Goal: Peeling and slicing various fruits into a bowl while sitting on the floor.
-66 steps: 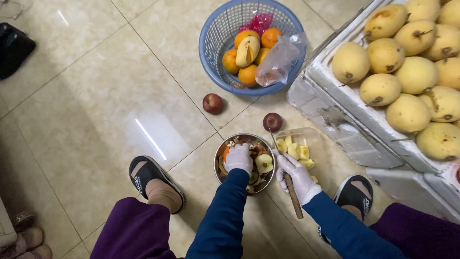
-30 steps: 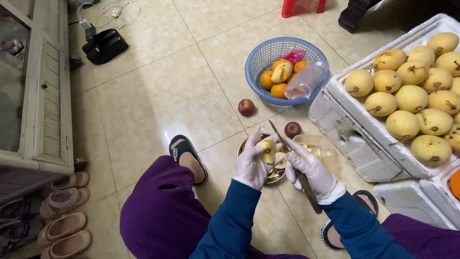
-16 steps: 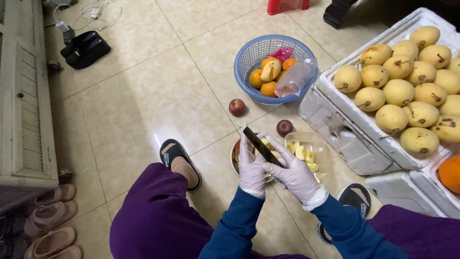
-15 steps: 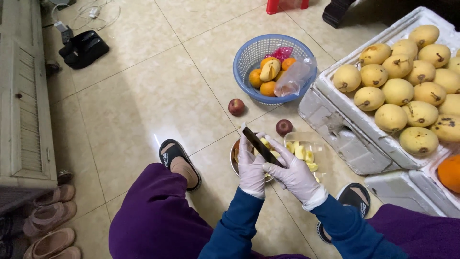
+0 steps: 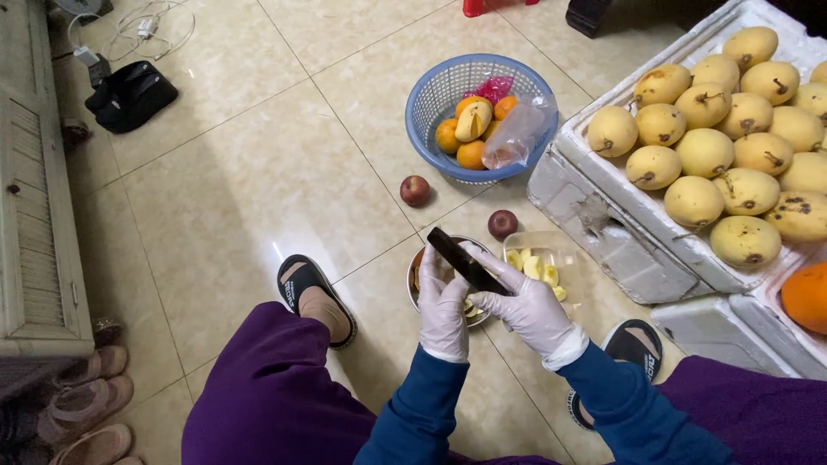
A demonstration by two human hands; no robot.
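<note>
1. Our right hand (image 5: 527, 308) grips a knife (image 5: 465, 261); our left hand (image 5: 444, 301) cups a fruit piece, mostly hidden.
2. Both hover above the bowl (image 5: 417, 274).
3. We judge cutting underway; next needs a steady slice.

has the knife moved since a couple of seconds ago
Yes. The knife has come up from beside the clear tray and now lies across the metal bowl.

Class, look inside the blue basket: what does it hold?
The blue basket holds oranges, a yellowish fruit, a clear plastic bag and something pink. Whatever lies beneath the bag is covered.
</note>
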